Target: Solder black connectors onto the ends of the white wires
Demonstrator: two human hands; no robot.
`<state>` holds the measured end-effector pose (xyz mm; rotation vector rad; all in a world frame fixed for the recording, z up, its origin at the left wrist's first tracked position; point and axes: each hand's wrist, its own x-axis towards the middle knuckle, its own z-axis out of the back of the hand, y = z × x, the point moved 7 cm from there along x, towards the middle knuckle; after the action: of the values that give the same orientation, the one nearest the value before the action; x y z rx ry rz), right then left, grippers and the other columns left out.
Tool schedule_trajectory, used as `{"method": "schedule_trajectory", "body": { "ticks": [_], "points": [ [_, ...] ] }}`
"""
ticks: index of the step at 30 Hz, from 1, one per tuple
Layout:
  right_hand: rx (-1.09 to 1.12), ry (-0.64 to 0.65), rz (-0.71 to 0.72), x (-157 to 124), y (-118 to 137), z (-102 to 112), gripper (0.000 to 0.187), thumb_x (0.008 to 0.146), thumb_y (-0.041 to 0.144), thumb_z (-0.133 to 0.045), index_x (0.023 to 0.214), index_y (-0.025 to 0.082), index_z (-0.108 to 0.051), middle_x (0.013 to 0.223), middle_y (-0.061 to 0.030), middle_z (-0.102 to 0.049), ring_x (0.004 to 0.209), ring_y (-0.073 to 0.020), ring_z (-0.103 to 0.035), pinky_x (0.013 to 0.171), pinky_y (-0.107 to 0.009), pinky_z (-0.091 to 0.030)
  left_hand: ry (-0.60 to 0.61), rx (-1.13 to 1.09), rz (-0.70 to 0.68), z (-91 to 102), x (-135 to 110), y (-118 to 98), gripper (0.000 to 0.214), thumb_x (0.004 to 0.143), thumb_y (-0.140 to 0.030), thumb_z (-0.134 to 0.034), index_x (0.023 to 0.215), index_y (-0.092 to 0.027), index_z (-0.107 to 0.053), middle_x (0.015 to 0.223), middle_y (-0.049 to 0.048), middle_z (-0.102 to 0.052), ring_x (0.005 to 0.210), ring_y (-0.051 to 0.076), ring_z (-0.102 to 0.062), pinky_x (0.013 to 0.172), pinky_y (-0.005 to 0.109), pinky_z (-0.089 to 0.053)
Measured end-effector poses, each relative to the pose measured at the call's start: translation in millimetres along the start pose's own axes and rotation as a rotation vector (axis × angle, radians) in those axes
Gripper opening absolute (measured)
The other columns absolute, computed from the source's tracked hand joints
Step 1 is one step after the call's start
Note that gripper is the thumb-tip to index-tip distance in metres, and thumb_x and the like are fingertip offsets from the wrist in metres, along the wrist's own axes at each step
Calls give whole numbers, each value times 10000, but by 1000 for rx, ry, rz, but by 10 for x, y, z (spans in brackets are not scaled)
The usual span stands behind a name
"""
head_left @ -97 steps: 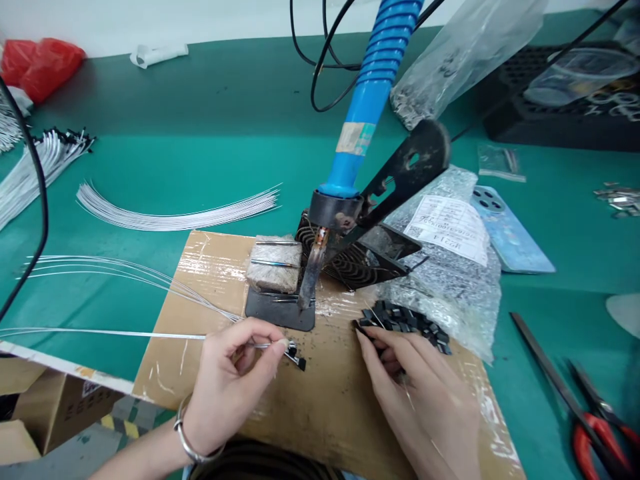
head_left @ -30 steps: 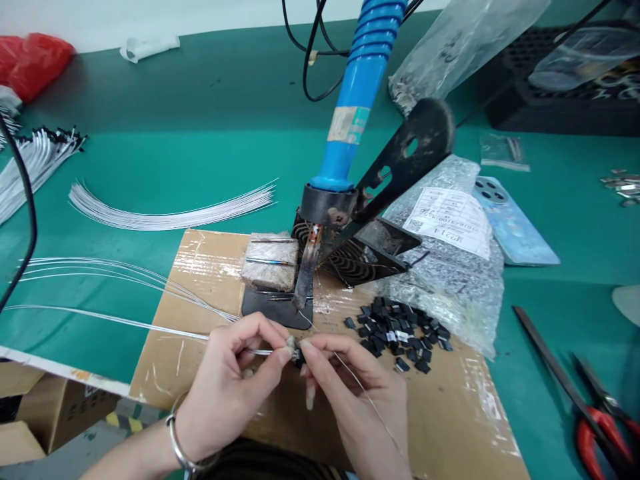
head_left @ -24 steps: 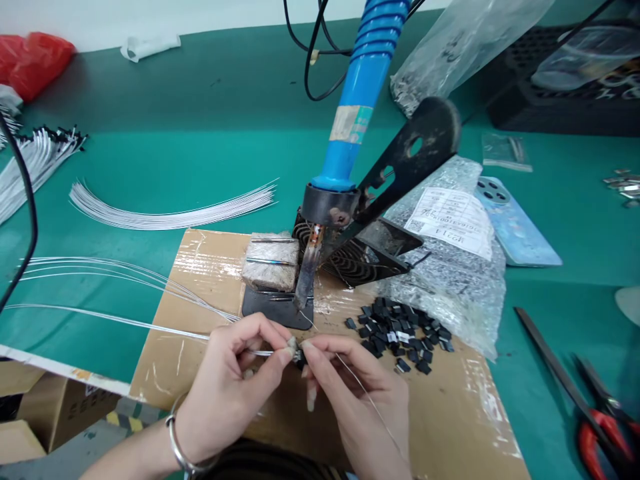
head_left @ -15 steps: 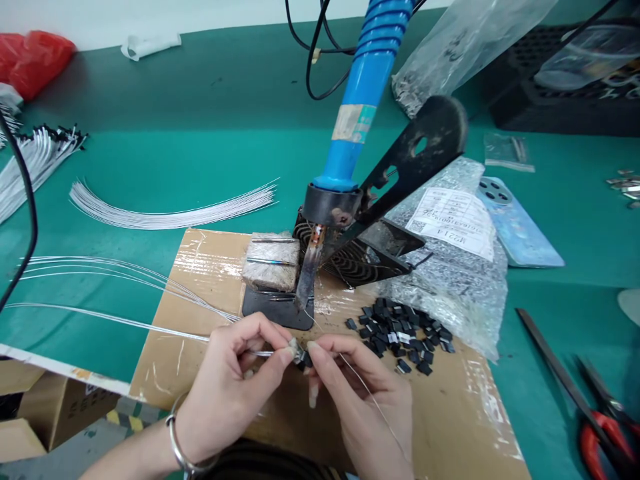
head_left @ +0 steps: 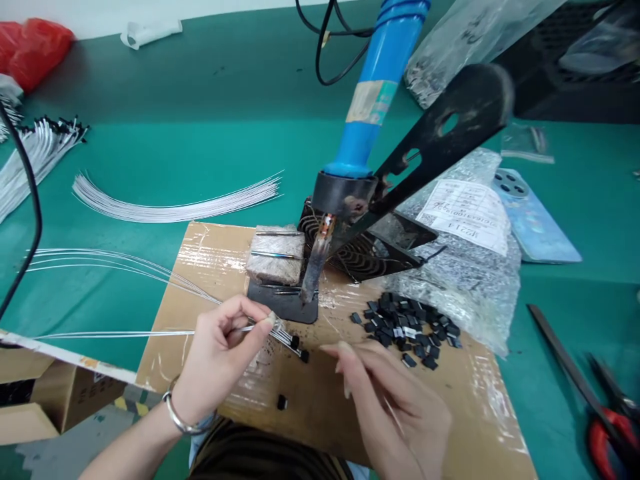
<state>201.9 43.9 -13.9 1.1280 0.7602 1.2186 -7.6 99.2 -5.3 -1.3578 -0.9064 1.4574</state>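
Note:
My left hand (head_left: 220, 350) is pinched on a thin white wire (head_left: 215, 332) near its end, just above the cardboard sheet (head_left: 220, 247). Small black pieces (head_left: 296, 345) sit close to the wire's tip, and I cannot tell if they are threaded on it. My right hand (head_left: 395, 407) is apart from it, fingers stretched towards a pile of black pieces (head_left: 410, 330). A fine pale wire seems to lie along those fingers. One black piece (head_left: 282, 401) lies loose on the cardboard. A blue-handled soldering iron (head_left: 370, 113) rests in its stand, with its tip above a sponge block (head_left: 275, 253).
Loose white wires (head_left: 120, 257) and a curved bundle of wires (head_left: 175, 210) lie left of the stand. Behind the pile sits a bubble-wrap bag (head_left: 465, 293). A metal file (head_left: 565, 360) and red-handled scissors (head_left: 613, 437) lie at the right, on the green mat.
My hands have parted, the right one moving down and right towards the pile. One black piece now lies loose on the cardboard. The whole view has shifted slightly.

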Motion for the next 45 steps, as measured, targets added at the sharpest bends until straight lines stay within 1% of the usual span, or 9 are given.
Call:
{"method": "schedule_trajectory", "body": {
  "ticks": [3,7,11,16,19,22,25,29,45],
  "points": [
    [-55,176,213,-113,105,-104,163,951,93,-735,1015,241,-762,818,14,-738,674,-112,-682,645,-209,-560,-1,28,0,17,-5,21,162,856,-264,-774,776,-148,-694,860,81,-777,619,110,-567,568,205,-425],
    [-167,355,478,-309,215,-297,181,951,115,-734,1122,173,-720,868,-46,-779,745,-180,-742,726,-281,-639,31,39,2,-14,-26,42,174,861,-278,-755,775,-148,-677,816,68,-736,612,113,-532,570,216,-408],
    [-295,433,568,-393,156,-390,119,1028,111,-608,1079,161,-703,851,-58,-777,751,-206,-752,714,-299,-637,57,71,-6,-36,-43,23,183,874,-298,-732,782,-154,-666,799,63,-715,589,112,-488,555,232,-365],
    [-408,239,523,-330,-16,-81,84,991,169,-731,1072,167,-710,830,-47,-742,684,-168,-719,673,-262,-584,78,112,-20,-48,-74,8,182,893,-305,-707,786,-163,-670,799,66,-715,583,118,-445,544,251,-318],
    [-444,32,340,-235,-61,153,158,980,252,-777,1124,190,-754,805,-20,-699,606,-131,-647,635,-248,-544,69,120,-35,-34,-104,50,185,909,-301,-704,783,-169,-679,746,34,-667,571,115,-389,541,266,-279],
    [-238,-66,171,-172,2,161,106,995,184,-724,1021,269,-783,887,-6,-754,730,-135,-704,710,-231,-558,55,120,-53,-20,-136,107,208,941,-316,-697,788,-176,-686,719,9,-622,575,116,-350,541,278,-242],
    [-1,-62,106,-129,110,-25,202,962,135,-734,998,313,-821,872,24,-772,753,-132,-719,676,-210,-566,81,99,-55,-43,-161,130,208,966,-320,-696,810,-183,-693,722,3,-636,590,120,-382,547,269,-268],
    [143,-35,67,-84,173,-212,232,943,117,-750,1021,310,-851,836,23,-769,714,-127,-690,635,-214,-552,133,37,-39,-91,-176,105,183,973,-300,-703,831,-185,-699,806,27,-718,663,131,-524,603,246,-384],
    [131,41,159,-31,217,-248,360,933,24,-729,1121,310,-841,837,25,-769,704,-129,-678,664,-253,-546,126,-18,-3,-123,-131,77,157,949,-244,-726,811,-174,-699,781,25,-730,647,123,-559,593,218,-436]
  ]
}}
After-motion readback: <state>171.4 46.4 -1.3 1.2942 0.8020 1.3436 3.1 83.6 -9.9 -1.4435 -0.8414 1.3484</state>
